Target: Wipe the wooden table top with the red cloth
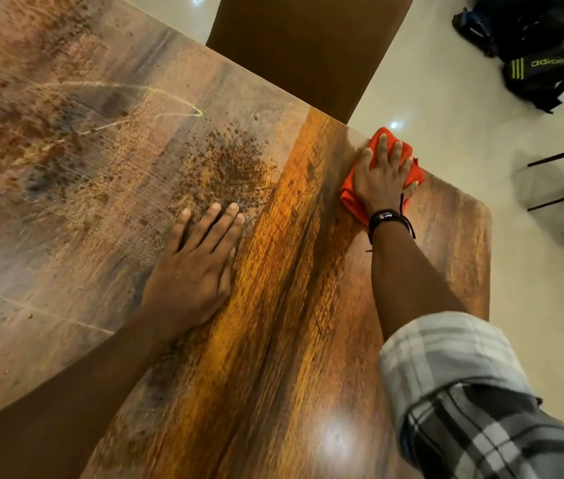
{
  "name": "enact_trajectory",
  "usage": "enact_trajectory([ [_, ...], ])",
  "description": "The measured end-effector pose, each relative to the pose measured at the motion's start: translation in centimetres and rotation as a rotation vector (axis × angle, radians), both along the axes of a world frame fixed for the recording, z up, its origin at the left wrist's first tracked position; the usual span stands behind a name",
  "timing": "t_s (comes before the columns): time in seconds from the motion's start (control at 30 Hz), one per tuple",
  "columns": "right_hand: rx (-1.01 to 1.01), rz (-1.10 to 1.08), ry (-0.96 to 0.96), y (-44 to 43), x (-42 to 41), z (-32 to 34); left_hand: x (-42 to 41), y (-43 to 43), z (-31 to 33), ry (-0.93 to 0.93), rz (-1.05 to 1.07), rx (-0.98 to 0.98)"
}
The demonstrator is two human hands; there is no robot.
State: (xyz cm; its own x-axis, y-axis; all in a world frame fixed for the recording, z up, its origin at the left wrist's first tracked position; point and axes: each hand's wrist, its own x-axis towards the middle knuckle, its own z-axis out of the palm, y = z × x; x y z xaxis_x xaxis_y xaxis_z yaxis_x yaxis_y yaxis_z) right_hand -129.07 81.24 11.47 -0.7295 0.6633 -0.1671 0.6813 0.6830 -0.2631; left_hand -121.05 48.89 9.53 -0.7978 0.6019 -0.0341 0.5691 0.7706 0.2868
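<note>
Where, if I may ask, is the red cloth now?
Head view, right of centre: the red cloth lies under the right hand at the far edge of the wooden table top.

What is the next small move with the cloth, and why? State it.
Probably drag the red cloth leftward: the right hand grips it at the far edge of the wooden table top, and brown specks lie just left, beyond the flat left hand.
</note>
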Motion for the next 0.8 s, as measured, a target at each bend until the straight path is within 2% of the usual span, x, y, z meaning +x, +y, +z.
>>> enact_trajectory([
  [0.17,-0.059,0.098,0.008,-2.4,-4.8,0.2,-0.1,0.1,-1.1,0.050,0.008,0.023],
  [0.27,-0.046,0.184,0.038,-5.8,-4.6,-0.2,-0.2,0.1,-1.4,0.069,0.000,0.037],
  [0.57,0.005,0.349,0.132,-14.4,7.3,-1.8,-0.3,0.2,-1.3,0.085,0.026,0.004],
  [0.8,0.010,0.279,0.089,-11.1,-1.9,-1.6,-0.3,0.3,-0.9,0.055,0.025,0.036],
])
